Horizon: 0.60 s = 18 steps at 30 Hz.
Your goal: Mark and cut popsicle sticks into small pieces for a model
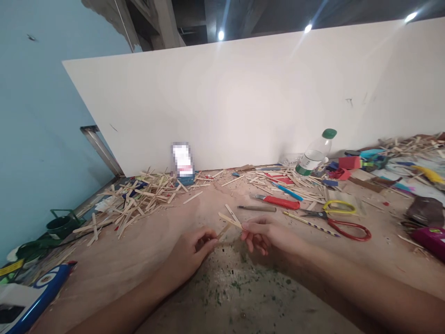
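Thumb and fingers of my left hand pinch the end of a thin wooden craft stick above the middle of the table. Close by on the right, my right hand is closed on two wooden craft sticks, which meet at its fingertips and spread apart to the upper left. Whether the left stick touches the right pair I cannot tell. Just beyond the hands lie a slim brown-handled tool, a red utility knife and a striped pencil. Scissors with yellow and red handles lie to the right.
Loose craft sticks are heaped at the back left and along the white panel. A phone leans there. A green-capped bottle stands tilted at the back right. A blue and white object sits front left; a magenta item lies far right.
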Each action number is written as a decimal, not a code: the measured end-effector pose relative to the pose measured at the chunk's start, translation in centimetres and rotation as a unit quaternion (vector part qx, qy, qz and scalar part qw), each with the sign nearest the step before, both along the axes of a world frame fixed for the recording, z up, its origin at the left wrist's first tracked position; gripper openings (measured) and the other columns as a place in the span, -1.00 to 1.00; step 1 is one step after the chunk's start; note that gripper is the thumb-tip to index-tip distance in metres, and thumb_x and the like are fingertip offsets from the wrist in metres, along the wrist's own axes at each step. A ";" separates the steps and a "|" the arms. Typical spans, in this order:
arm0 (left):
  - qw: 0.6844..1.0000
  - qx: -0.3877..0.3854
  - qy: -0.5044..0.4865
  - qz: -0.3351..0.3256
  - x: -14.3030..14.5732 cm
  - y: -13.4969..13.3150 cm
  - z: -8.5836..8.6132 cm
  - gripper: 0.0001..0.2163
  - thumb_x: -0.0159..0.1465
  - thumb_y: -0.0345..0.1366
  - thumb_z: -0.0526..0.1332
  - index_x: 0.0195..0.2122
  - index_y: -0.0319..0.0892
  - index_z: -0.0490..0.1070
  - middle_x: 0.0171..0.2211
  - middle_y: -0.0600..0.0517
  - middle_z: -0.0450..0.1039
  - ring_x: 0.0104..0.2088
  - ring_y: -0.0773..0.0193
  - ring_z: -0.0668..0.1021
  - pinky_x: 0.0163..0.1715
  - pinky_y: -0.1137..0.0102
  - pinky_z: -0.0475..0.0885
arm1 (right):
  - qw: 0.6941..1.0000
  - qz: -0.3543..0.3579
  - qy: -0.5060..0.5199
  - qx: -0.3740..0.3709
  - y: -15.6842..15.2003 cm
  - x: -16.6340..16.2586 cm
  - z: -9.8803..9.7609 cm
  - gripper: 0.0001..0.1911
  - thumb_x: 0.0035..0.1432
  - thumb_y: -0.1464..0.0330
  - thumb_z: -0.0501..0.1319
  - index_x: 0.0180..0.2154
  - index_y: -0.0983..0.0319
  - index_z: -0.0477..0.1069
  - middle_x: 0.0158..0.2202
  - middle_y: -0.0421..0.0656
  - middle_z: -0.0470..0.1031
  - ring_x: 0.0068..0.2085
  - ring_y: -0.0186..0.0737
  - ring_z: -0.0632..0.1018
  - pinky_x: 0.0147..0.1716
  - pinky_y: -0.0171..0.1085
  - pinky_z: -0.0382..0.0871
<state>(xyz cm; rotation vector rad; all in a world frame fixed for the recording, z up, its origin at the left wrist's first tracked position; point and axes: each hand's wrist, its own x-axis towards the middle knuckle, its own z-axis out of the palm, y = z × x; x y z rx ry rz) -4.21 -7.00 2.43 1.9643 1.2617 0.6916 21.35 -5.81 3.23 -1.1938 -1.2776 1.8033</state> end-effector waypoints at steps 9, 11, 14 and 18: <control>1.000 -0.011 -0.001 -0.006 -0.1 0.1 0.0 -0.74 0.39 -0.06 0.16 -0.27 -0.11 0.52 -0.38 0.10 0.50 -0.33 0.22 0.48 -0.27 0.37 0.32 | 1.000 0.025 -0.009 0.003 0.1 0.0 0.1 -0.56 0.14 0.03 0.36 -0.51 0.27 0.53 -0.67 -0.17 0.46 -0.68 -0.42 0.29 -0.68 -0.37 0.11; 1.000 -0.010 0.001 -0.007 -0.2 0.1 0.0 -0.74 0.39 -0.07 0.16 -0.27 -0.11 0.52 -0.37 0.09 0.50 -0.33 0.22 0.48 -0.27 0.37 0.32 | 0.999 0.034 -0.015 0.008 0.1 0.0 0.4 -0.54 0.13 0.01 0.37 -0.52 0.27 0.52 -0.67 -0.17 0.46 -0.68 -0.43 0.29 -0.67 -0.37 0.11; 1.000 -0.009 0.005 -0.008 -0.2 0.1 -0.1 -0.73 0.39 -0.07 0.16 -0.28 -0.11 0.53 -0.36 0.09 0.51 -0.32 0.21 0.49 -0.27 0.37 0.31 | 0.999 0.037 -0.022 0.010 0.0 0.0 0.7 -0.53 0.14 0.00 0.37 -0.53 0.27 0.52 -0.67 -0.18 0.45 -0.68 -0.43 0.30 -0.67 -0.38 0.11; 1.000 -0.005 0.006 -0.005 -0.1 0.1 0.0 -0.73 0.38 -0.07 0.16 -0.30 -0.11 0.53 -0.36 0.08 0.52 -0.32 0.21 0.49 -0.28 0.37 0.31 | 0.999 0.028 -0.026 0.015 -0.2 0.0 0.5 -0.51 0.14 -0.02 0.37 -0.52 0.27 0.51 -0.68 -0.20 0.42 -0.67 -0.43 0.30 -0.68 -0.39 0.08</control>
